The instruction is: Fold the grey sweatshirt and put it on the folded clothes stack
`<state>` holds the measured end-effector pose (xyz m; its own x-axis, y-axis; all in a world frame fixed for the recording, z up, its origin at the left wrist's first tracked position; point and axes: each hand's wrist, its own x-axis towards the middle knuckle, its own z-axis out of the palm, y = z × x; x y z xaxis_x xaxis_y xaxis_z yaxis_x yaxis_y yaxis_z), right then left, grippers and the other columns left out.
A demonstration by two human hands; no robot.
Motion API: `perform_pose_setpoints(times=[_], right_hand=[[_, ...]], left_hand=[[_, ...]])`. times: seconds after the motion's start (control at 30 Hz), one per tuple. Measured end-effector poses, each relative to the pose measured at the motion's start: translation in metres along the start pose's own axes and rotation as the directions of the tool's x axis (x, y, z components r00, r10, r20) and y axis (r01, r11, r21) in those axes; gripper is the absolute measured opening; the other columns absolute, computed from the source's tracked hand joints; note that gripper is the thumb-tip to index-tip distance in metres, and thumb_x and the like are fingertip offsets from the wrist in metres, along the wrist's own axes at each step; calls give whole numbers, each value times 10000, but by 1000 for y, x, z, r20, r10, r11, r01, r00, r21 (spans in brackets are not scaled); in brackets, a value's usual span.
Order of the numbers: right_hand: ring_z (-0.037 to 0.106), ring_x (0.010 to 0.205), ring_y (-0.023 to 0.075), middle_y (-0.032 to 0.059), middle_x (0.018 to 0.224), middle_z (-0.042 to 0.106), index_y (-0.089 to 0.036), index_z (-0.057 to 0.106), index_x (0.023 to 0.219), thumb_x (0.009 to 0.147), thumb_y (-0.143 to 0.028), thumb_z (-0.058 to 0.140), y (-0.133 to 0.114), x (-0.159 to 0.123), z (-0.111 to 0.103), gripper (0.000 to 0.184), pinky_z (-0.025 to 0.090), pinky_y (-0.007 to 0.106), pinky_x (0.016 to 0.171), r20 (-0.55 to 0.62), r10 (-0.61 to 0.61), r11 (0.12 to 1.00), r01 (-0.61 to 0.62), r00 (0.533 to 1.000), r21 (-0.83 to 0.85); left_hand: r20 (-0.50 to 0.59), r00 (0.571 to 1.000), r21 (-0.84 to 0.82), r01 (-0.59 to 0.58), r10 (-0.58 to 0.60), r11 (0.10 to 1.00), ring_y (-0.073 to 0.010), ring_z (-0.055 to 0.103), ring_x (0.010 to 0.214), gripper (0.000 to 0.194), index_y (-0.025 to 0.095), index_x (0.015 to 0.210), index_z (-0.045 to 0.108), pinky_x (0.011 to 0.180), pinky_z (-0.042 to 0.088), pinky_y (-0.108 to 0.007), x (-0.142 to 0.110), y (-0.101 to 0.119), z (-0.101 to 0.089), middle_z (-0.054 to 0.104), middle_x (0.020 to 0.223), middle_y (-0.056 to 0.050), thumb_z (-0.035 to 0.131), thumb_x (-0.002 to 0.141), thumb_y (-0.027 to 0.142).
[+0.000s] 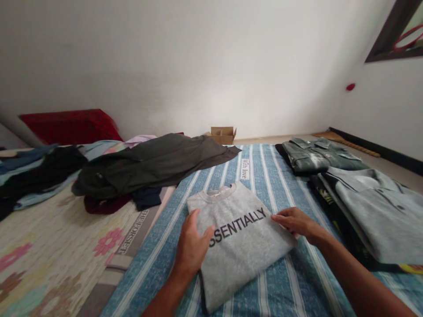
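Observation:
A folded grey T-shirt (243,246) with dark "ESSENTIALLY" lettering lies front up, its collar pointing away from me. Along its left side rests my left hand (192,244), thumb spread apart from the fingers and covering the first letter. My right hand (294,223) is at the shirt's right edge, fingers pressed together and pinching the fabric there; its thumb is partly hidden. Beneath the shirt is a blue striped bedsheet (145,286).
Folded clothes, a grey polo shirt (393,220) and a dark green garment (322,156), are stacked at the right. A dark garment (155,163) and a loose clothes pile (42,171) lie on the floral mat (66,246). A small cardboard box (222,135) stands by the wall.

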<state>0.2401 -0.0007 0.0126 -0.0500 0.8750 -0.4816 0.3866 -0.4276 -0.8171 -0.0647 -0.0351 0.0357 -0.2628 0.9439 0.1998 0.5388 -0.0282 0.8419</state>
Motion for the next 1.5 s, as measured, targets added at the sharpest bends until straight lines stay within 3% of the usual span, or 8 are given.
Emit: perform_pose_setpoints(times=[0.17, 0.47, 0.77, 0.87, 1.13, 1.2, 1.37, 1.5], right_hand=[[506, 453, 97, 9, 540, 589, -119, 652, 694, 718, -403, 686, -14, 19, 14, 288, 322, 191, 389, 34, 17, 996, -19, 999, 85], [628, 552, 181, 97, 648, 683, -108, 626, 650, 705, -343, 713, -35, 45, 28, 257, 505, 268, 523, 171, 71, 953, -118, 983, 278], [663, 606, 214, 133, 688, 688, -61, 638, 738, 729, -240, 665, -33, 37, 36, 181, 546, 341, 688, 352, 74, 864, -236, 933, 445], [671, 627, 238, 160, 693, 685, -21, 641, 805, 760, -198, 597, -42, 32, 38, 188, 538, 396, 745, 410, 62, 829, -276, 910, 487], [661, 623, 181, 56, 747, 700, -116, 601, 999, 785, -136, 598, -114, 27, -12, 215, 542, 337, 707, 191, -149, 734, -20, 970, 679], [657, 614, 166, 38, 752, 699, -138, 599, 1003, 793, -156, 605, -117, 24, -23, 211, 544, 317, 696, 151, -145, 724, 1, 978, 690], [657, 558, 228, 98, 627, 671, -66, 621, 885, 770, -101, 536, -61, 15, -5, 148, 552, 395, 654, 240, 90, 769, -220, 967, 601], [665, 576, 226, 114, 612, 669, -57, 631, 810, 761, -116, 537, -18, 13, 13, 121, 554, 371, 672, 255, 165, 763, -287, 953, 579]], left_hand=[[174, 823, -389, 561, -540, 730, -307, 553, 1143, 557, 162, 1096, 543, 836, 515, -395, -25, -11, -37, 569, 1254, -171, 778, 600, 258], [436, 701, -408, 713, -565, 570, -179, 646, 598, 307, 119, 825, 640, 475, 431, -218, 0, -3, -23, 707, 726, -87, 751, 635, 332], [345, 824, -608, 561, -450, 561, -238, 691, 693, 361, 135, 936, 653, 623, 526, -296, -12, -3, -3, 731, 772, -69, 732, 584, 108], [387, 792, -658, 596, -472, 460, -247, 690, 645, 341, 141, 939, 640, 605, 541, -331, -10, 2, 2, 726, 729, -66, 691, 606, 91], [362, 882, -745, 469, -303, 475, -221, 681, 575, 262, 106, 875, 647, 590, 560, -325, 69, 70, -16, 718, 681, -56, 633, 616, 68], [424, 845, -723, 533, -327, 439, -220, 678, 560, 209, 87, 843, 652, 583, 560, -321, 76, 72, -11, 714, 666, -74, 609, 639, 73], [608, 617, -480, 787, -500, 387, -239, 651, 475, 90, 81, 662, 610, 487, 533, -308, 48, 19, 21, 652, 519, -90, 598, 614, 6], [567, 661, -500, 750, -490, 433, -240, 665, 517, 169, 110, 705, 592, 528, 545, -323, 29, -10, 31, 674, 569, -64, 631, 601, -17]])
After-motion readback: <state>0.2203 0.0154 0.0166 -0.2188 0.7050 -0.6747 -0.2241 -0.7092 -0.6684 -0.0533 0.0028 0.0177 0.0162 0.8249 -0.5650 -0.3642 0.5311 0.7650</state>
